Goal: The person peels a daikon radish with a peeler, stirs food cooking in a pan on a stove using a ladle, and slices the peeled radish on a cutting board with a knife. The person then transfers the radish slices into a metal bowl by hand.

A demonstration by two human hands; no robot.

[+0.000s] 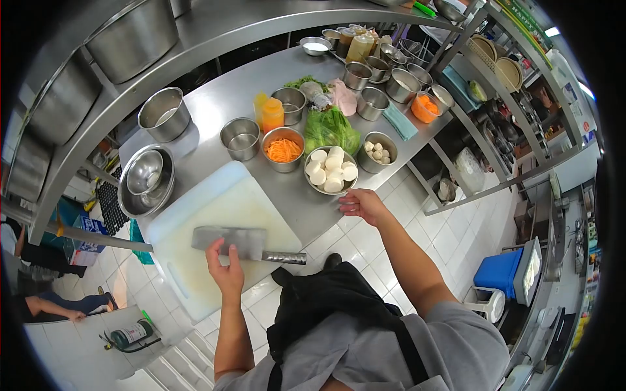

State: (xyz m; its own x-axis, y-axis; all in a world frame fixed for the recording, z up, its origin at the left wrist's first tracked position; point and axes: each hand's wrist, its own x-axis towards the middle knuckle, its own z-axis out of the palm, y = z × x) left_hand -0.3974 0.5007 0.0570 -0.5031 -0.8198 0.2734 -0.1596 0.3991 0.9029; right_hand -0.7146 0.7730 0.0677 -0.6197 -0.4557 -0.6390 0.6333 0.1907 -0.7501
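A cleaver (238,242) with a metal handle lies flat on the white cutting board (215,195). My left hand (225,266) is at the blade's near edge, thumb and fingers apart, fingertips over or on the blade; contact is hard to tell. Beyond the board's right side stands a steel bowl of thick white round pieces (332,171). Just below and right of that bowl, my right hand (362,206) is held palm partly up with loosely spread fingers and nothing in it. Close by are a bowl of orange shreds (283,150) and a pot of small pale balls (378,153).
Leafy greens (331,129), orange bottles (272,114), empty steel pots (240,138) and a folded blue cloth (399,122) stand behind the bowls. Nested bowls (146,174) are left of the board. A steel shelf edge (195,32) crosses above. Another person's arm (52,307) shows far left.
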